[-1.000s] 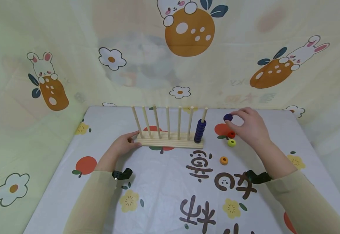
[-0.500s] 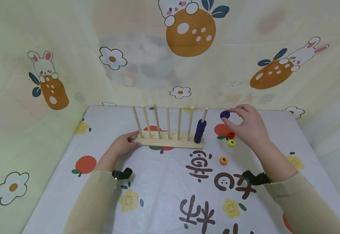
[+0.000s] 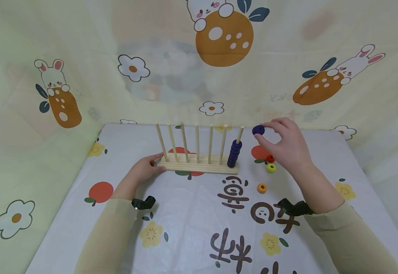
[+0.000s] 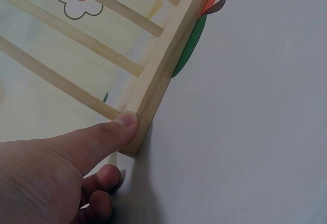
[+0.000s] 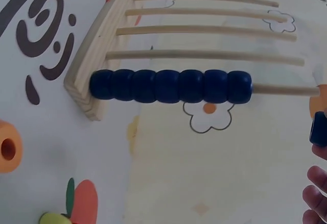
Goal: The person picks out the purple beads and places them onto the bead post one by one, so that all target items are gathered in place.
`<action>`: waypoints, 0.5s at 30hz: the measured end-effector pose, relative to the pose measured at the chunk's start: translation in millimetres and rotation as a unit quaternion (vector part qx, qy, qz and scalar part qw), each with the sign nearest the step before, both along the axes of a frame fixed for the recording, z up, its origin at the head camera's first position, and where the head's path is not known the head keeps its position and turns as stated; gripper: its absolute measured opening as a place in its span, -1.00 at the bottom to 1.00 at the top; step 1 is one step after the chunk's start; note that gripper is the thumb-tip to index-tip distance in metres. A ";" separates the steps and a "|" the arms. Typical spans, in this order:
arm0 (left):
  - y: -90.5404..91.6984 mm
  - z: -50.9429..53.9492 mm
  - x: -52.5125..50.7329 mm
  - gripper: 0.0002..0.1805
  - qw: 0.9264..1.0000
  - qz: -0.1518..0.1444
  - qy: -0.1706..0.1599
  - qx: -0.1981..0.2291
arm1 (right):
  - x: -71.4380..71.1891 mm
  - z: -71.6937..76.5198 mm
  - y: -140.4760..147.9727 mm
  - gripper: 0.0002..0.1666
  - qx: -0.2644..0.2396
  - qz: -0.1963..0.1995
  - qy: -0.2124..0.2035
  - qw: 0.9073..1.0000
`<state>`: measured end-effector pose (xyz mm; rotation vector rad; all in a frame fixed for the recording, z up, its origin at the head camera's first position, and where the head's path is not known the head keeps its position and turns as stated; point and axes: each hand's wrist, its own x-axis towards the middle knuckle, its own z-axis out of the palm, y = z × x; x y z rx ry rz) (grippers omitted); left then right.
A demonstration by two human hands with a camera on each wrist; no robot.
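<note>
A wooden peg rack stands on the table with a row of several upright pegs. Its rightmost peg carries a stack of dark blue beads, and bare wood shows at that peg's top. My left hand grips the left end of the base, its thumb on the front edge; some fingertips are behind the wood. Between thumb and forefinger, my right hand pinches another dark blue bead. That bead is held in the air, right of the stacked peg and apart from it.
Right of the rack lie loose beads: a red one, a yellow-green one and, nearer, an orange one. A white printed cloth covers the table. A patterned curtain rises behind it.
My right hand has moved left and slightly up with the dark blue bead, closer to the top of the rightmost peg. The left hand and the rack have stayed in place.
</note>
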<state>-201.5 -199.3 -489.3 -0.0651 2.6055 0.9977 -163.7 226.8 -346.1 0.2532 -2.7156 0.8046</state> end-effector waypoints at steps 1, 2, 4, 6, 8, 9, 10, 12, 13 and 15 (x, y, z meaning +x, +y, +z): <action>-0.2 0.1 -0.2 -0.23 1.000 0.000 0.000 -0.001 | 0.1 1.6 -2.1 -0.49 -0.003 0.002 0.003 1.000; -0.3 0.3 -0.3 -0.23 1.000 0.000 -0.001 -0.001 | 0.0 3.2 -4.0 -0.49 -0.006 0.004 0.006 1.000; -0.5 1.1 -0.2 -0.23 1.000 0.000 -0.001 -0.002 | -0.3 6.7 -8.2 -0.50 -0.012 0.007 0.011 1.000; -0.2 1.8 0.1 -0.23 1.000 0.000 -0.001 -0.002 | -0.6 10.2 -12.2 -0.50 -0.014 0.008 0.014 1.000; 0.2 2.5 0.7 -0.24 1.000 -0.002 -0.001 -0.003 | -1.1 13.5 -16.0 -0.50 -0.016 0.010 0.016 1.000; 0.5 2.9 1.1 -0.24 1.000 -0.001 -0.002 -0.002 | -1.2 15.1 -17.8 -0.50 -0.016 0.012 0.016 1.000; 0.8 3.2 1.5 -0.24 1.000 -0.001 -0.002 -0.002 | -1.0 16.6 -19.3 -0.49 -0.015 0.013 0.015 1.000; 1.1 3.2 1.7 -0.24 1.000 -0.003 -0.002 -0.003 | -1.0 19.2 -22.2 -0.48 -0.014 0.015 0.012 1.000; 1.1 3.0 1.6 -0.24 1.000 -0.004 -0.001 -0.003 | -1.1 20.4 -23.5 -0.48 -0.013 0.017 0.010 1.000; 1.0 2.4 1.1 -0.24 1.000 -0.006 0.001 -0.006 | -1.3 22.1 -25.5 -0.47 -0.009 0.019 0.006 1.000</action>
